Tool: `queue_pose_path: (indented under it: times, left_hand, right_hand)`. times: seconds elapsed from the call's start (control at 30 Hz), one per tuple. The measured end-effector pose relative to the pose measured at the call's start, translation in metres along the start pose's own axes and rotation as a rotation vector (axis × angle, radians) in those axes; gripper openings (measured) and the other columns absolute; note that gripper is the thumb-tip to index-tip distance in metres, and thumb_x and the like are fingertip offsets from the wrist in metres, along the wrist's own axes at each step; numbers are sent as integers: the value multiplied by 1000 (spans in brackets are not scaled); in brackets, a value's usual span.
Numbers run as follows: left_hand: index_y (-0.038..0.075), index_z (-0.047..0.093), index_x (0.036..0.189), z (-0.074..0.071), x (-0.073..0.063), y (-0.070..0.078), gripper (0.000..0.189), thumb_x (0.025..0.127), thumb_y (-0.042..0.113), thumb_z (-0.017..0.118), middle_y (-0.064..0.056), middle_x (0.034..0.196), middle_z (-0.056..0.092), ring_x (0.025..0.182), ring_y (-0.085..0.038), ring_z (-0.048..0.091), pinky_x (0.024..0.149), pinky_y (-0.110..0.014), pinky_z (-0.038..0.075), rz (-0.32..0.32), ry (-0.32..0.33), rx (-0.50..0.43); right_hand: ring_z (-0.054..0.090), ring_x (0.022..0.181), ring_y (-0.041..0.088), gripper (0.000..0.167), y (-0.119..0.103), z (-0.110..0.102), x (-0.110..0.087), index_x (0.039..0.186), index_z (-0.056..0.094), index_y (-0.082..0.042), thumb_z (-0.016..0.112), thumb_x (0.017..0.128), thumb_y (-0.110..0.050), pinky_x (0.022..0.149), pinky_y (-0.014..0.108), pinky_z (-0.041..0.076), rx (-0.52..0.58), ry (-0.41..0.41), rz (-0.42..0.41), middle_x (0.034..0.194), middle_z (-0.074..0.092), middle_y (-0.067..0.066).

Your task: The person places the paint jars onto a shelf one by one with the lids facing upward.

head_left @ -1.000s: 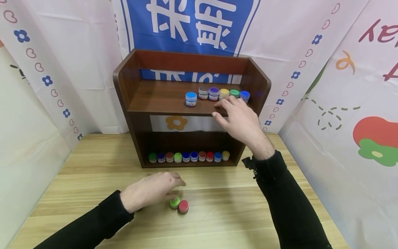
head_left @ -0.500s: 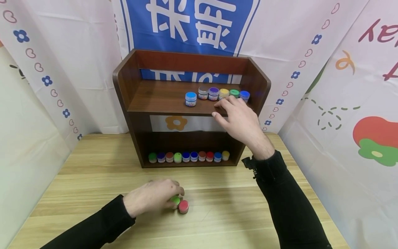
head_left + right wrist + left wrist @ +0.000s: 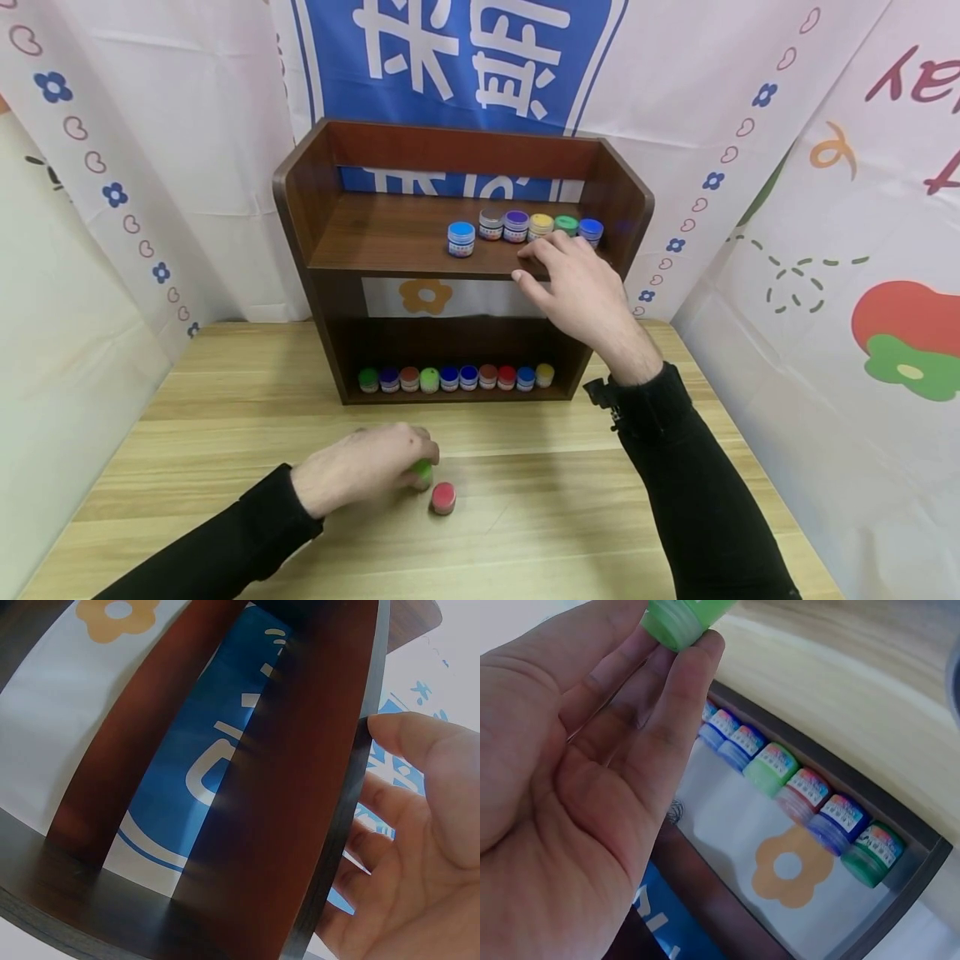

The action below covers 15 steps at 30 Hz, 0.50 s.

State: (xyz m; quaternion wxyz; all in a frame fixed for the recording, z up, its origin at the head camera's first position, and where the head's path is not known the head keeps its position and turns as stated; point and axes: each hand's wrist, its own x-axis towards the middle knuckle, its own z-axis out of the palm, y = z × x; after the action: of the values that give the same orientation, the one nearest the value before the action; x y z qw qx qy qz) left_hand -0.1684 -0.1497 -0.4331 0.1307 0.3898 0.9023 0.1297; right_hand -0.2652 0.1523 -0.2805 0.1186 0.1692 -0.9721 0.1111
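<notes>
Over the table, my left hand (image 3: 367,467) pinches a small paint jar with a light green lid (image 3: 423,472) between thumb and fingers. The left wrist view shows this green jar (image 3: 686,619) at the fingertips. A red-lidded paint jar (image 3: 443,497) stands on the table just to its right. My right hand (image 3: 581,287) rests on the front edge of the upper shelf (image 3: 382,237), fingers loosely bent and holding no jar. In the right wrist view its thumb (image 3: 409,735) touches the shelf edge. Behind those fingers stand several jars, partly hidden, including a yellow-lidded one (image 3: 540,225).
A light-blue-lidded jar (image 3: 461,240) stands forward of the row on the upper shelf. Several jars line the lower shelf, from a dark green one (image 3: 368,380) to a yellow one (image 3: 545,374). The brown shelf unit stands on a wooden table (image 3: 225,417) before printed cloth.
My left hand has come down onto the green-lidded jar, taken hold of it and drawn it slightly away from the red one. The right hand has stayed put.
</notes>
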Motion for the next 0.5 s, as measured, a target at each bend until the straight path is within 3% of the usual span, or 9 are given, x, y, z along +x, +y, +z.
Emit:
queue_pose_path:
  times: [0.27, 0.5]
  left_hand:
    - [10, 87, 121, -11, -1, -3, 16, 105, 12, 89, -5, 120, 88, 107, -16, 83, 94, -35, 73, 57, 93, 21]
    - [10, 86, 125, -25, -2, -3, 17, 107, 11, 86, -4, 122, 86, 109, -14, 81, 94, -34, 72, 4, 144, -6]
  right_hand:
    - [61, 147, 37, 50, 0, 0, 0, 156, 72, -17, 63, 120, -51, 121, 59, 61, 3, 0, 0, 165, 65, 13]
    - [61, 146, 37, 50, 1, 1, 0, 156, 72, -18, 63, 120, -52, 120, 58, 61, 4, 1, 1, 165, 65, 13]
